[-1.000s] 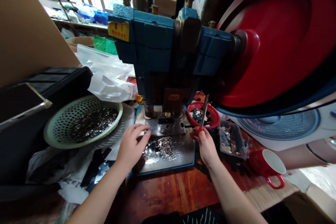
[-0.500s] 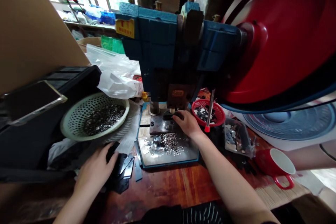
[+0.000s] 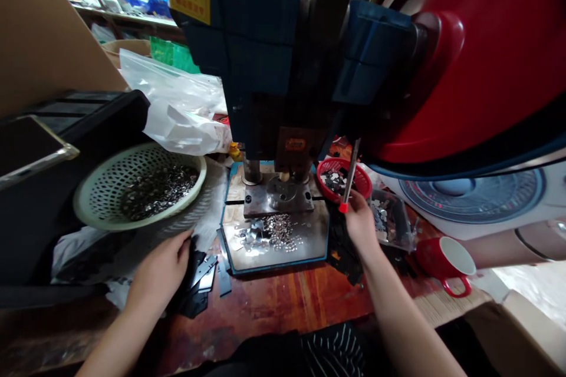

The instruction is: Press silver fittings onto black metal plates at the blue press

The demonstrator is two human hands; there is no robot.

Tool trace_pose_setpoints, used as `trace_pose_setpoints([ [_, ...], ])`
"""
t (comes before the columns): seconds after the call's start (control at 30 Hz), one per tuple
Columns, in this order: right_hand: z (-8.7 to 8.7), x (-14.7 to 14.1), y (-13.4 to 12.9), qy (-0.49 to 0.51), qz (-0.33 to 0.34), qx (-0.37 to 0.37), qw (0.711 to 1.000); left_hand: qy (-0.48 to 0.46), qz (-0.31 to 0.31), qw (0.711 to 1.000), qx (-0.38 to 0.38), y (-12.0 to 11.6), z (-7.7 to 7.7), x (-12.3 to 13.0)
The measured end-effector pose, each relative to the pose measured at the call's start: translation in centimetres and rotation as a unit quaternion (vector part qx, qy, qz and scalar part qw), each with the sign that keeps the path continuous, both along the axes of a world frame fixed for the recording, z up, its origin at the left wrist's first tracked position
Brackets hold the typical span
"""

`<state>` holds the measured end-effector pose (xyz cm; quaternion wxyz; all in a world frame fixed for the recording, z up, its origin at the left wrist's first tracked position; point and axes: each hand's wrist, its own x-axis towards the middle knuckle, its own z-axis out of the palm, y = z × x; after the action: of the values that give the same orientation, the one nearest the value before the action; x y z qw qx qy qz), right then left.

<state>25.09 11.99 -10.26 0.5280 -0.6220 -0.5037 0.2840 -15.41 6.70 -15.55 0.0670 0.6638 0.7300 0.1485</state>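
My left hand (image 3: 161, 268) is at the left, its fingers curled together beside a pile of dark flat metal plates (image 3: 206, 271); what they pinch is hidden. My right hand (image 3: 360, 224) is at the near edge of a red basket (image 3: 325, 191) with black and silver pieces in it. A red-tipped metal rod (image 3: 351, 174) partly covers its fingers, so their grip does not show. Between the hands stands a blue press (image 3: 256, 41). Its steel die (image 3: 278, 197) is uncovered, and small shiny metal parts (image 3: 280, 232) lie heaped on the plate before it.
A pale green basket (image 3: 95, 215) of small metal parts stands at the left, near plastic bags (image 3: 177, 129). To the right are a clear tray (image 3: 391, 224) of parts, a red mug (image 3: 442, 265) and the press's large red wheel (image 3: 495, 53).
My right hand has moved from the die, where it held a dark piece, right to the red basket. My left hand has stayed by the plates. The camera view has shifted.
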Motion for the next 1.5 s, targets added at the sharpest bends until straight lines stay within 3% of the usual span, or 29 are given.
trace_pose_setpoints([
  [0.07, -0.2, -1.4, -1.8, -0.068, 0.075, -0.009, 0.995, -0.016, 0.021, 1.000, 0.010, 0.0, 0.5, 0.2],
  [0.13, -0.2, -3.1, -3.1, -0.184, 0.204, -0.001, 0.962, -0.041, 0.041, 0.998, 0.022, 0.0, 1.1, 0.6],
  [0.2, -0.1, -4.5, -3.7, -0.288, 0.267, 0.006, 0.920, -0.082, 0.059, 0.994, 0.039, 0.1, 1.8, 1.2],
  [0.33, 0.2, -5.8, -3.6, -0.409, 0.255, -0.008, 0.876, -0.198, 0.087, 0.974, 0.073, 0.2, 2.8, 2.3],
  [0.43, 0.2, -6.0, -3.4, -0.445, 0.245, -0.010, 0.861, -0.312, 0.095, 0.943, 0.059, 0.0, 3.4, 3.7],
  [0.5, 0.4, -6.2, -3.0, -0.420, 0.238, -0.007, 0.876, -0.424, 0.101, 0.900, 0.024, -0.2, 4.0, 5.0],
  [0.63, 1.3, -7.3, -0.6, -0.304, 0.194, 0.035, 0.932, -0.628, 0.102, 0.771, -0.035, -0.4, 5.6, 8.1],
  [0.77, 2.1, -9.1, 3.2, -0.266, 0.163, 0.070, 0.947, -0.700, 0.128, 0.701, -0.049, -0.1, 7.0, 10.8],
  [0.93, 1.8, -10.3, 6.1, -0.254, 0.136, 0.071, 0.955, -0.727, 0.111, 0.676, -0.047, 0.0, 7.7, 12.1],
  [1.23, 1.2, -9.9, 6.5, -0.201, 0.152, 0.067, 0.965, -0.758, 0.120, 0.637, -0.072, -0.1, 8.2, 12.3],
  [1.43, 1.4, -9.2, 3.4, -0.168, 0.126, 0.103, 0.972, -0.771, 0.126, 0.619, -0.078, -0.1, 8.3, 12.4],
  [1.5, 1.6, -9.2, 1.5, -0.157, 0.157, 0.107, 0.969, -0.776, 0.129, 0.612, -0.081, 0.0, 8.3, 12.5],
])
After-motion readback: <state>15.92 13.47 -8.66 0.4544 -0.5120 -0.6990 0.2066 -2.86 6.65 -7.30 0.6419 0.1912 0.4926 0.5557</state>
